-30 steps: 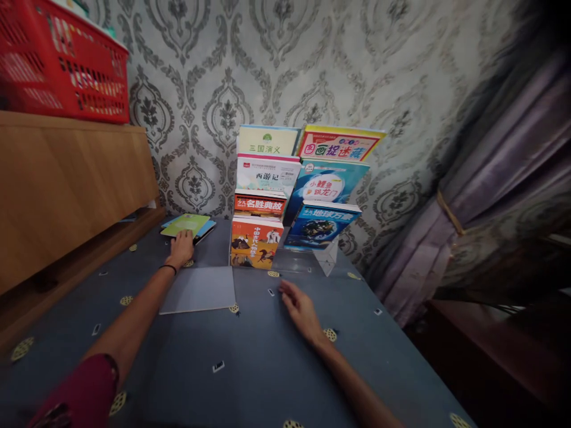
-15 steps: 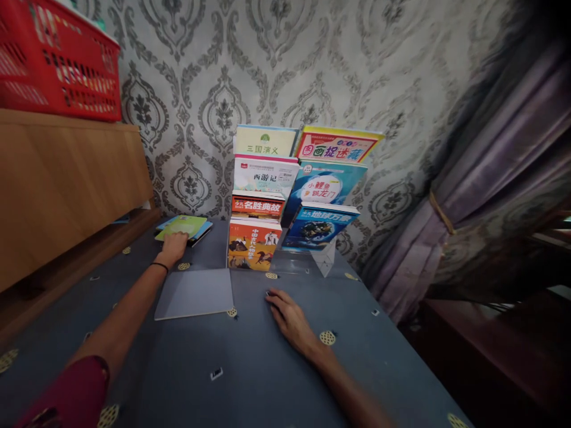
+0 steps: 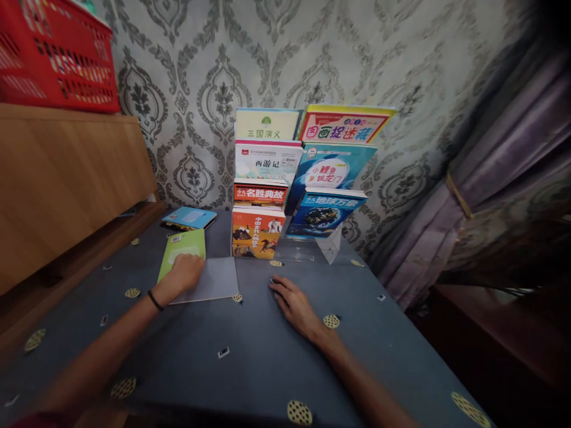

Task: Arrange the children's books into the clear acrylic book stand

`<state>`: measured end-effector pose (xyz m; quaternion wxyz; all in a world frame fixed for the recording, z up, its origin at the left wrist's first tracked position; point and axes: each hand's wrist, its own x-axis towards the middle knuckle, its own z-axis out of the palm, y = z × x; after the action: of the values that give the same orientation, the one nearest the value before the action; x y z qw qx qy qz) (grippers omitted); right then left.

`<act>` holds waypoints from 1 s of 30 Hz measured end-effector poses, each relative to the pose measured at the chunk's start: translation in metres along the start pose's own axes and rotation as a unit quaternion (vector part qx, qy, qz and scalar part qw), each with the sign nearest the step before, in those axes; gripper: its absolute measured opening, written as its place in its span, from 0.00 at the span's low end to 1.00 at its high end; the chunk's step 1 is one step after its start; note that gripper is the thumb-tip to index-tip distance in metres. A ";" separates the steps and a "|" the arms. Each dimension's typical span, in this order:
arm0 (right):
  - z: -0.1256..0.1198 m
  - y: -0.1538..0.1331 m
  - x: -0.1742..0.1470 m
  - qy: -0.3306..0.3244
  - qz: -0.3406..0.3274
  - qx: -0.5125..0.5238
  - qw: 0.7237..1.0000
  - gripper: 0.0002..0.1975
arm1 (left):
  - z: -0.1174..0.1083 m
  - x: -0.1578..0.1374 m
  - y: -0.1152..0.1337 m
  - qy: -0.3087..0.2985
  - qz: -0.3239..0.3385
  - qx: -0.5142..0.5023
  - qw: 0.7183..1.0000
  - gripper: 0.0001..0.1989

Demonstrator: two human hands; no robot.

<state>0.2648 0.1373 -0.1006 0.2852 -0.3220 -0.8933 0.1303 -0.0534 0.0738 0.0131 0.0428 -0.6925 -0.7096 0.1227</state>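
My left hand [image 3: 185, 274] is closed on a green book [image 3: 193, 241], its fingers mostly hidden from above. The green book partly overlaps a plain grey, thin book or board [image 3: 218, 278] lying flat on the table. Flat on the table, my right hand [image 3: 294, 302] rests with its fingers stretched out and holds nothing. Behind the green book lies a small pile with a blue book [image 3: 190, 217] on top. Between and beyond my hands, a clear stand [image 3: 330, 245] bears several upright books, among them an orange one [image 3: 256, 235] and a dark blue one with a globe [image 3: 323, 215].
The table [image 3: 214, 380] has a blue-grey cloth with pineapple prints. To the left is a wooden cabinet [image 3: 75, 172] with a red basket [image 3: 75, 65] on top. Patterned wallpaper [image 3: 187, 113] closes off the back, and a purple curtain [image 3: 491, 160] hangs at right.
My left hand has drawn the green book off the pile towards me, over the grey one, baring the blue book. The right hand stays resting on the table. The view has shifted slightly.
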 end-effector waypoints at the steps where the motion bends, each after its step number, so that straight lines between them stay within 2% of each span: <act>1: 0.001 0.001 0.000 0.001 -0.001 0.002 1.000 0.17 | -0.001 -0.009 0.007 -0.002 0.011 0.000 1.000 0.17; 7: 0.003 0.002 0.001 -0.008 0.004 0.004 1.000 0.17 | 0.000 -0.057 0.064 0.012 0.127 -0.022 0.992 0.13; 10: 0.003 0.002 0.001 -0.015 0.007 0.004 1.000 0.17 | 0.010 -0.072 0.092 0.049 0.138 -0.060 0.987 0.12; 12: 0.001 0.002 0.001 -0.014 0.010 0.006 1.000 0.17 | 0.019 -0.073 0.098 0.092 0.141 -0.094 0.981 0.12; 14: 0.000 -0.001 0.000 -0.013 0.013 0.012 1.000 0.17 | 0.028 -0.068 0.092 0.120 0.147 -0.129 0.973 0.12; 18: -0.003 -0.026 0.001 -0.013 0.000 0.037 0.999 0.17 | 0.045 -0.042 0.061 0.111 0.127 -0.170 0.971 0.14; 24: 0.003 -0.081 0.004 -0.082 -0.079 0.059 0.992 0.19 | 0.059 -0.004 0.014 0.119 0.042 -0.129 0.984 0.24; 28: 0.007 -0.091 0.004 -0.112 -0.107 0.053 0.986 0.17 | 0.060 0.004 -0.006 0.098 -0.003 -0.133 0.986 0.22; 30: 0.007 -0.092 0.003 -0.120 -0.103 0.041 0.987 0.18 | 0.061 0.003 -0.009 0.113 -0.022 -0.136 0.984 0.21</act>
<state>0.2125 0.0686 -0.0664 0.2003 -0.1988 -0.9434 0.1744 -0.0759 0.0700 -0.0439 0.0311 -0.6855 -0.7253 -0.0553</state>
